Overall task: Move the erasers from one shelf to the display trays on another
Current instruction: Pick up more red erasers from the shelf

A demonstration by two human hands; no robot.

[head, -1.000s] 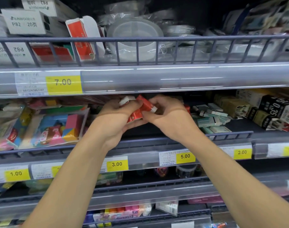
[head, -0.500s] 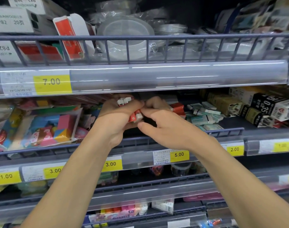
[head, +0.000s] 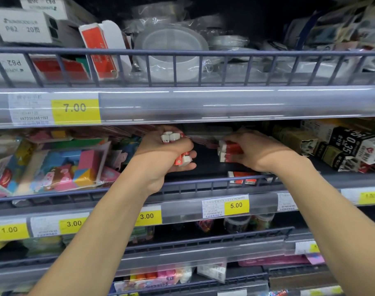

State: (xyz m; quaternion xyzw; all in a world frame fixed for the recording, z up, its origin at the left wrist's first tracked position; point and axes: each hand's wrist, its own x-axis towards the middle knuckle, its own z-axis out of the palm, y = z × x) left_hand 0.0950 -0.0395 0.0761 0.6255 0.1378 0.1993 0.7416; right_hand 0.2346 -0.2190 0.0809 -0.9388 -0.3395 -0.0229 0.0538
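Fingers: left hand [head: 161, 150] curled tight round a bunch of red and white erasers [head: 178, 150]; right hand [head: 257, 152] closed on a second bunch [head: 228, 151].
Just changed: half a second ago both hands together at one bunch in the middle; now apart, right hand moved right, gripping more.
Meaning: still gathering from the middle shelf [head: 203, 186]; none in any display tray yet.
Left behind: more red erasers [head: 242, 178] low behind the wire rail, under the right hand.
Around: colourful packs [head: 54, 167] at left, dark boxes [head: 342, 146] at right.
In the way: upper shelf edge [head: 225, 103] close above both hands; wire rail in front.
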